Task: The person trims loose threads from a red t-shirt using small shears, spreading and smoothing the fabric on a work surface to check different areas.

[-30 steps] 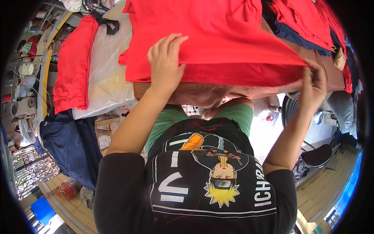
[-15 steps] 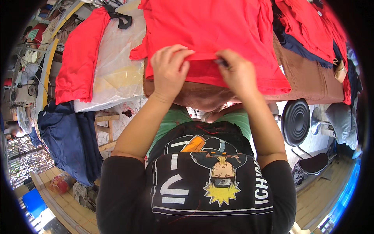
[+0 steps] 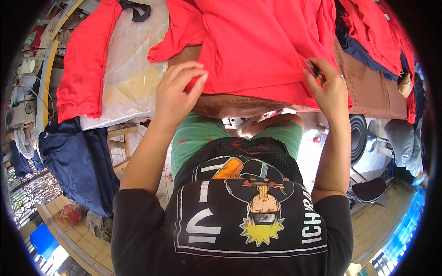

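A red garment (image 3: 258, 46) lies spread over the brown-covered table (image 3: 221, 105), its hem towards me. At the left part of the hem, my left hand (image 3: 177, 89) is open, thumb and fingers apart, the tips close to or touching the cloth. My right hand (image 3: 330, 87) is at the right end of the hem, closed around small dark thread snips (image 3: 315, 70), mostly covered by the fingers. Whether this hand also pinches the cloth cannot be made out.
Left of the garment, a red piece (image 3: 85, 64) and a black strap (image 3: 138, 11) lie on a plastic-covered surface (image 3: 133, 69). Dark blue cloth (image 3: 78, 161) hangs below. More red garments (image 3: 373, 37) are piled at right. A round black stool seat (image 3: 358, 138) stands lower right.
My hands have moved apart from the middle of the hem, the left one leftwards and the right one rightwards. The garment has shifted, and folds and a sleeve-like part now show on its left.
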The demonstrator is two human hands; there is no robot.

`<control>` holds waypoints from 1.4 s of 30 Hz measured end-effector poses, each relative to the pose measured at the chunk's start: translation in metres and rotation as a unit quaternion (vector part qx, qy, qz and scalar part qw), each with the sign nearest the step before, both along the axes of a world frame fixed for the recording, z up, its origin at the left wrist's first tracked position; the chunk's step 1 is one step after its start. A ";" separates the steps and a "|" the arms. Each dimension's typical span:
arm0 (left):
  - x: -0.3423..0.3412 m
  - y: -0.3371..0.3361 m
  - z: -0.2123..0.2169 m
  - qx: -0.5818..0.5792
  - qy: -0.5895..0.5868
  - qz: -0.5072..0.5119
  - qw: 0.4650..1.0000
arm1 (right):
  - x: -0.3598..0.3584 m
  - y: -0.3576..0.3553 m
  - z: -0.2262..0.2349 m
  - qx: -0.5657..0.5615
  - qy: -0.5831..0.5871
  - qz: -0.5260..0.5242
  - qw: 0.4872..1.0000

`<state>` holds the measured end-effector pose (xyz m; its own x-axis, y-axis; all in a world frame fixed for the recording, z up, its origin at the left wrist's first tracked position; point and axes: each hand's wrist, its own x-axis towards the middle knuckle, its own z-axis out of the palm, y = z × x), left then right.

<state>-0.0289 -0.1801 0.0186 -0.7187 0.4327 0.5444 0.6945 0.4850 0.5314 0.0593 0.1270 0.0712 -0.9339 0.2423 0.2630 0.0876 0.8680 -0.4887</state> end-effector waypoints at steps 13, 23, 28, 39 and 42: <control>-0.007 0.062 -0.028 -0.023 -0.071 0.039 0.996 | -0.042 -0.052 -0.060 -0.122 0.057 0.131 0.982; -0.014 0.061 -0.017 -0.007 -0.229 0.033 0.973 | -0.048 -0.057 -0.060 -0.170 0.011 0.176 0.969; -0.021 0.057 -0.011 -0.003 -0.329 0.029 0.944 | -0.048 -0.058 -0.059 -0.175 0.013 0.200 0.964; -0.022 0.055 -0.014 0.040 -0.359 0.007 0.932 | -0.054 -0.065 -0.060 -0.092 0.016 0.193 0.977; -0.023 0.054 -0.014 0.053 -0.372 0.001 0.927 | -0.056 -0.068 -0.056 -0.102 0.029 0.186 0.977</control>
